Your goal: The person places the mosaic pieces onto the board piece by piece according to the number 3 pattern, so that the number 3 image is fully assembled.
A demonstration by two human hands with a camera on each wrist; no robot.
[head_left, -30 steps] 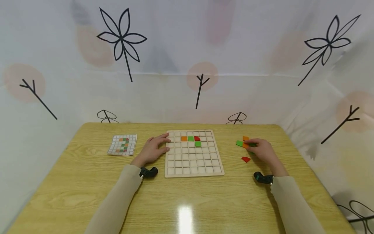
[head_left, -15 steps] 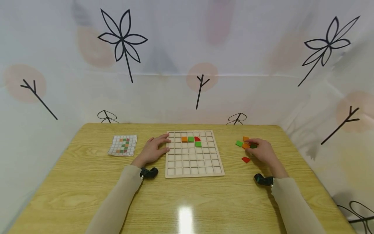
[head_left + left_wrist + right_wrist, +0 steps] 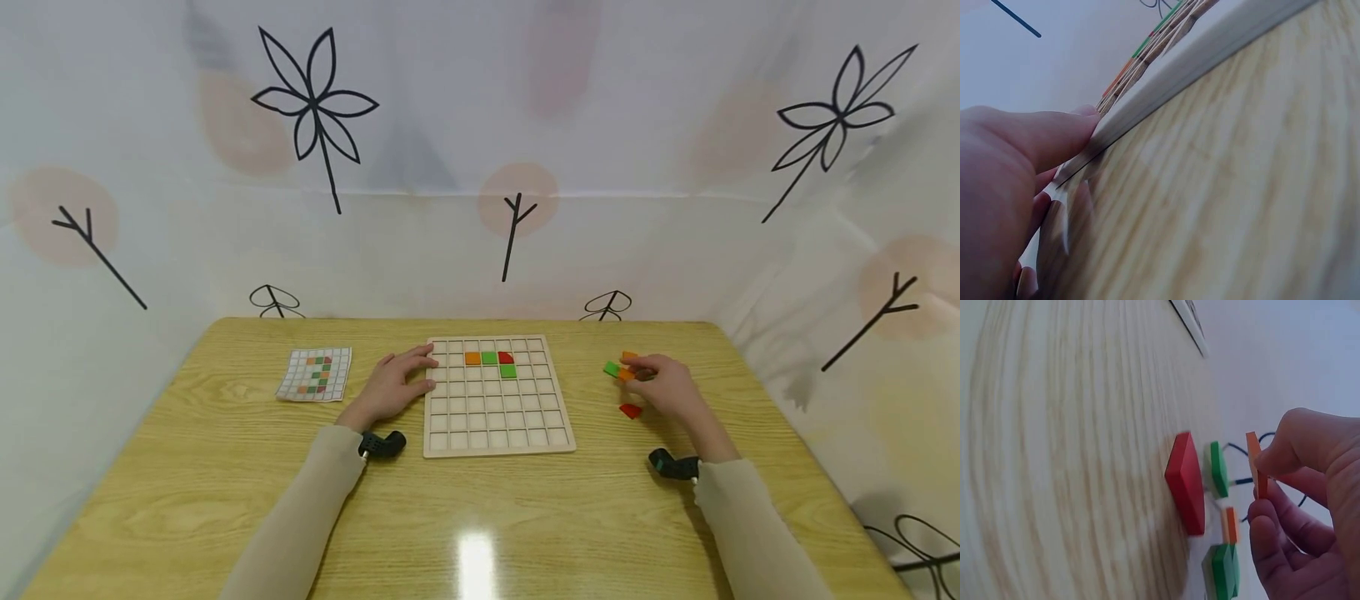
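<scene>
My right hand (image 3: 669,388) pinches a flat orange tile (image 3: 1254,455) between thumb and fingers; in the right wrist view it is lifted off the table. Close by lie a green square tile (image 3: 611,368), another orange tile (image 3: 630,354), a red quarter-round tile (image 3: 630,411) and green tiles (image 3: 1221,572) near the hand. My left hand (image 3: 388,386) touches the left edge of a pale wooden grid board (image 3: 498,453) with thumb and fingertips. On the board, an orange tile (image 3: 472,358), a green tile (image 3: 490,358) and a red quarter-round (image 3: 506,357) form a row, with one green tile (image 3: 508,371) below the red.
Left of the board lies a paper card (image 3: 292,375) printed with a grid and a coloured pattern. The wooden table (image 3: 420,525) ends at the back against a patterned cloth (image 3: 420,250). Both wrists carry black cameras.
My right hand has lifted slightly and shifted a little left, and the orange tile is now up off the table in its fingers. The left hand and the board stay in place.
</scene>
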